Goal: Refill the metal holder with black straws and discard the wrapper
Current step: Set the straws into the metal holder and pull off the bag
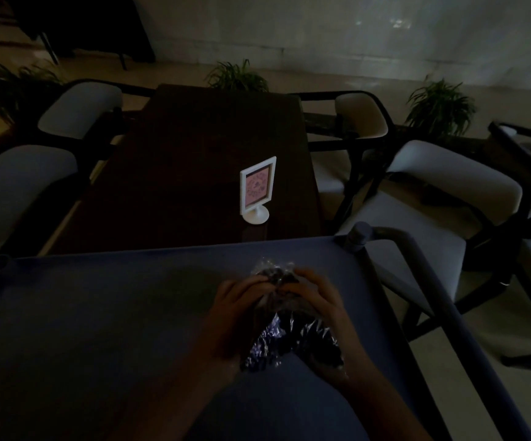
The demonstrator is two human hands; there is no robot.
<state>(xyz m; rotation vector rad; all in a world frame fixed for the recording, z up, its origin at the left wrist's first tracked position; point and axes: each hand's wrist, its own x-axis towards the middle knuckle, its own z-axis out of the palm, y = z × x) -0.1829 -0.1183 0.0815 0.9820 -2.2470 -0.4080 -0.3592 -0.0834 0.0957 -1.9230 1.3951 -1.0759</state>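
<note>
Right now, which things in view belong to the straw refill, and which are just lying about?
Job: wrapped straw bundle, left hand, right hand, both gripping it; no metal holder in view.
Lying about: white sign stand, dark table, chairs, plants.

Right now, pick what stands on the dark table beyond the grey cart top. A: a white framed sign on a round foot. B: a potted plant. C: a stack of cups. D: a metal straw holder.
A: the white framed sign stands upright on the dark table, and nothing else shows on it.
</note>
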